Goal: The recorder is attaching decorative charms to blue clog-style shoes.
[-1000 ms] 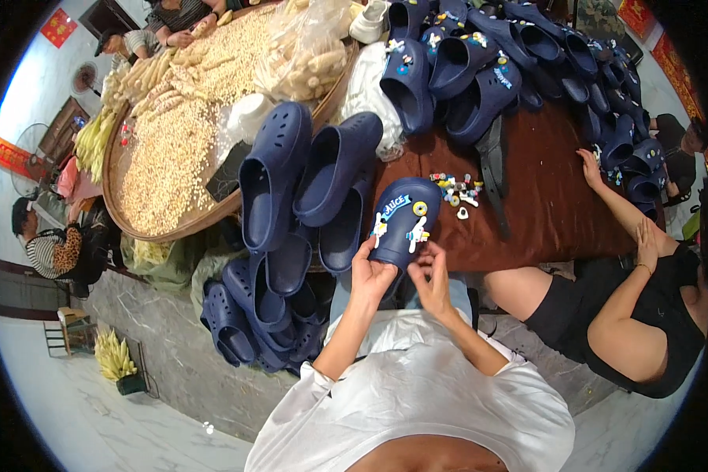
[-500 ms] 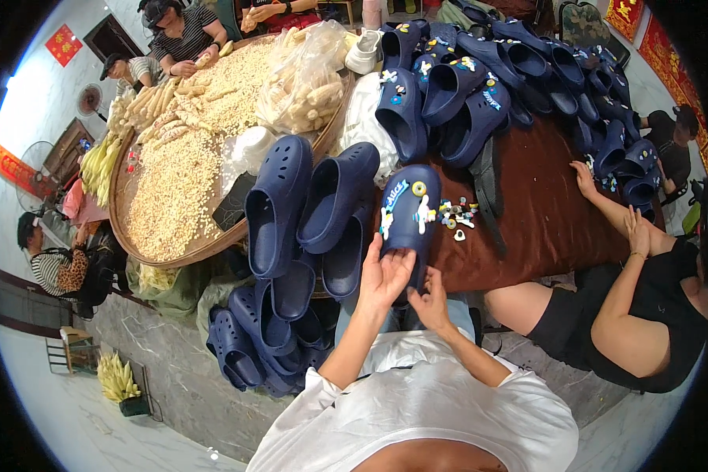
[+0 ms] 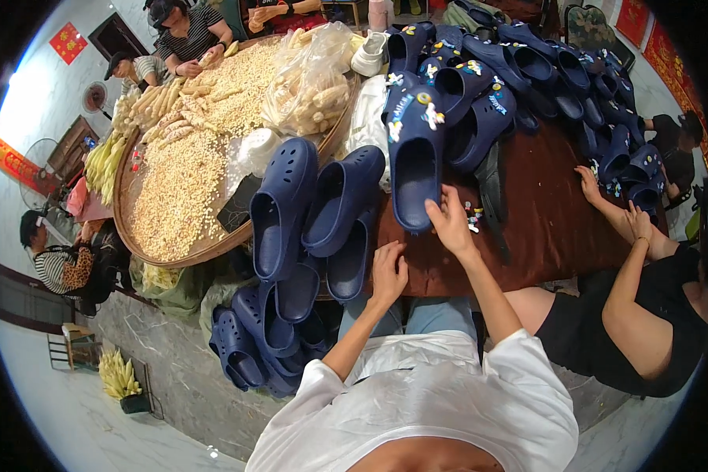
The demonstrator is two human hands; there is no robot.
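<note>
A navy clog [image 3: 417, 177] with small charms on its toe stands out over the brown-covered table, toe pointing away from me. My right hand [image 3: 449, 220] pinches its heel end between thumb and fingers. My left hand [image 3: 389, 271] rests at the near table edge, loosely curled with nothing visible in it. Beside the heel, partly behind my right hand, lie small loose charms [image 3: 473, 223]. Plain navy clogs [image 3: 283, 204] are stacked to the left of my left hand. Decorated navy clogs [image 3: 480, 118] are piled beyond the held one.
At the left stands a wide round basket [image 3: 189, 258] of corn kernels, with cobs and a plastic bag [image 3: 311, 82] on it. A black strap-like piece [image 3: 492, 193] lies on the brown cover [image 3: 543, 228]. A person [image 3: 645, 315] sits close at my right; others work around the basket.
The clog has moved away from me to the far pile, and its opening now shows. My left hand has let go and dropped to the table edge; my right hand has reached forward with it.
</note>
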